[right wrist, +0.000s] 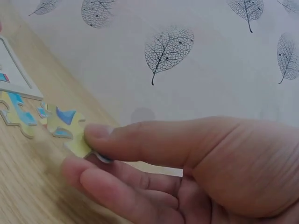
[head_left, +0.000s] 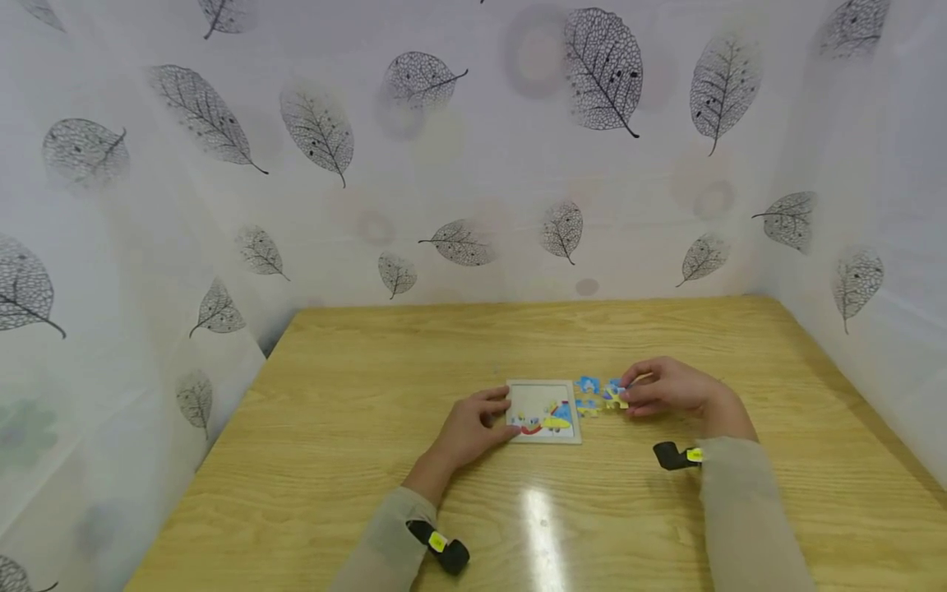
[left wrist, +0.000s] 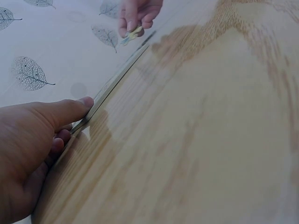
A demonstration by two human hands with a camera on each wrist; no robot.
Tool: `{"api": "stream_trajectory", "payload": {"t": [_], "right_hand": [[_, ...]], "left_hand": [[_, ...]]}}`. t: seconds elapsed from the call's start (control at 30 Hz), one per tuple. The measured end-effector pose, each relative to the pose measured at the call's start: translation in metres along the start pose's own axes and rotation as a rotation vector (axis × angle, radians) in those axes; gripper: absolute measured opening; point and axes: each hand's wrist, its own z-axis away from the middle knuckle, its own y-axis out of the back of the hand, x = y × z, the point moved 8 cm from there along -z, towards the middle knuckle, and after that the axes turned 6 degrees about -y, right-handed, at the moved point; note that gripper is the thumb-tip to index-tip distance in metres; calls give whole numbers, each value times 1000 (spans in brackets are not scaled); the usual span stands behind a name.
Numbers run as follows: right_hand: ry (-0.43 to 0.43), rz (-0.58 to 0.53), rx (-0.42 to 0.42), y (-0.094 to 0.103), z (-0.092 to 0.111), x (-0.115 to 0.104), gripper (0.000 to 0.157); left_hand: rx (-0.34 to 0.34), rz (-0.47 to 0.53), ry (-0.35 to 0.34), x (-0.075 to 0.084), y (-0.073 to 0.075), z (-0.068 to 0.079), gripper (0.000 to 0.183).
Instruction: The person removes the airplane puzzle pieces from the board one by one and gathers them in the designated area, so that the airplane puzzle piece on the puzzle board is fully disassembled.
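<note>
A small square jigsaw tray [head_left: 543, 440] with a pale rim lies on the table, a few pieces fitted along its lower part and lower right. My left hand [head_left: 473, 423] holds the tray's left side, thumb [left wrist: 77, 111] on the near-left edge and fingers along the side. To the tray's right, my right hand [head_left: 676, 386] pinches a yellow and blue puzzle piece [right wrist: 72, 135] between thumb and fingers, raised above the tabletop. Loose pieces lie between that hand and the tray: a blue one [head_left: 588, 384] farther off and a yellow-blue one [right wrist: 18, 116] nearer.
The wood-grain table [head_left: 355, 370] is backed and flanked by a white leaf-print curtain [head_left: 488, 164]. Each sleeve carries a black strap-like device, one on the left cuff [head_left: 447, 552] and one on the right [head_left: 673, 455]. Light glares on the tabletop at the front.
</note>
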Motion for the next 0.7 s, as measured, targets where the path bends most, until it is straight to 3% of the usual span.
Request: {"api": "stream_trajectory", "payload": {"t": [0.27, 0.53, 0.7], "right_hand": [[-37, 53, 42, 6, 3, 5, 32], [-79, 217, 166, 6, 5, -2, 25], [-94, 284, 195, 4, 8, -8, 25]], "left_hand": [[1, 3, -4, 1, 1, 1, 48], [1, -9, -4, 2, 1, 1, 47], [-1, -14, -5, 2, 1, 1, 47]]}}
